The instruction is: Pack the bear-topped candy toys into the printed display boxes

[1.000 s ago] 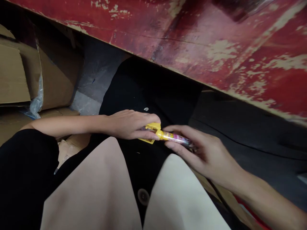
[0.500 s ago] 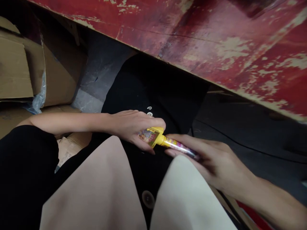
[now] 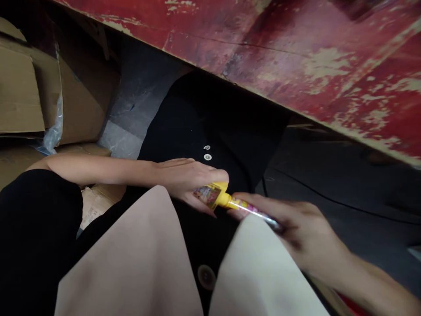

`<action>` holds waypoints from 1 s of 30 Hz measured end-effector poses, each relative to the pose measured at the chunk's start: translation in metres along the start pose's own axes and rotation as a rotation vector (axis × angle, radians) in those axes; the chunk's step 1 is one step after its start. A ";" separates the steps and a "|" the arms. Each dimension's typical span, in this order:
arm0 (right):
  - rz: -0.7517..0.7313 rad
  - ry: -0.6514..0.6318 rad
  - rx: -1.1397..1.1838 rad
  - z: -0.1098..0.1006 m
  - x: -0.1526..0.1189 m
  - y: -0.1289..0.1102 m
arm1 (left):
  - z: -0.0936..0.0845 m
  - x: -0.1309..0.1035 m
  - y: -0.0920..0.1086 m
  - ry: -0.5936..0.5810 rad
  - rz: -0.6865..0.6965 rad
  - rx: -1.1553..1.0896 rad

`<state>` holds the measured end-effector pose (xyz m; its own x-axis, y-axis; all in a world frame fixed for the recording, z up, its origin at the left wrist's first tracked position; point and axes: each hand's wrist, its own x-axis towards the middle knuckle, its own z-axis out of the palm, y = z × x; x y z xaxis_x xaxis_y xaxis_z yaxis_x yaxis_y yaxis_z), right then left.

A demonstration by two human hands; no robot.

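Over my lap, my left hand (image 3: 187, 177) is closed round a yellow plastic head (image 3: 220, 193) with a printed picture panel on its flat side. A narrow yellow neck joins it to a slim, shiny tube (image 3: 251, 210) with a colourful print. My right hand (image 3: 292, 224) wraps round that tube, thumb and fingers on either side. The tube's far end is hidden in the right palm. Its near side is partly covered by a pale collar flap (image 3: 266, 263). What the tube holds I cannot make out.
A worn red tabletop (image 3: 279, 57) with peeling paint slants across the top. Cardboard boxes (image 3: 85, 101) with clear plastic film stand at the left. Black clothing with buttons (image 3: 207, 157) covers my lap. A dark cable (image 3: 315, 193) runs along the floor at the right.
Both hands, with the yellow head and tube between them, have shifted slightly down and to the right. The grips look the same.
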<state>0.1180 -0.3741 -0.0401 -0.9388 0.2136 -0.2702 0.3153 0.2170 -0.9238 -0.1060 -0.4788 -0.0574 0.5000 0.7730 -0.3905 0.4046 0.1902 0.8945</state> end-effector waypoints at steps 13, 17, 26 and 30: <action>-0.360 0.101 -0.505 -0.015 0.005 0.004 | 0.003 -0.001 -0.010 0.167 -0.010 -0.055; -0.410 0.062 -0.546 -0.014 0.014 -0.005 | 0.004 0.000 -0.005 0.157 0.004 0.042; -0.190 0.082 -0.204 -0.001 -0.001 -0.005 | 0.008 -0.003 0.002 0.087 0.002 0.168; 0.383 0.003 0.294 0.011 -0.002 -0.002 | 0.008 -0.003 0.009 0.107 -0.022 0.377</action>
<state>0.1181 -0.3853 -0.0406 -0.7625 0.2279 -0.6056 0.5852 -0.1565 -0.7957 -0.0975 -0.4839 -0.0498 0.4130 0.8339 -0.3661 0.6776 -0.0128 0.7353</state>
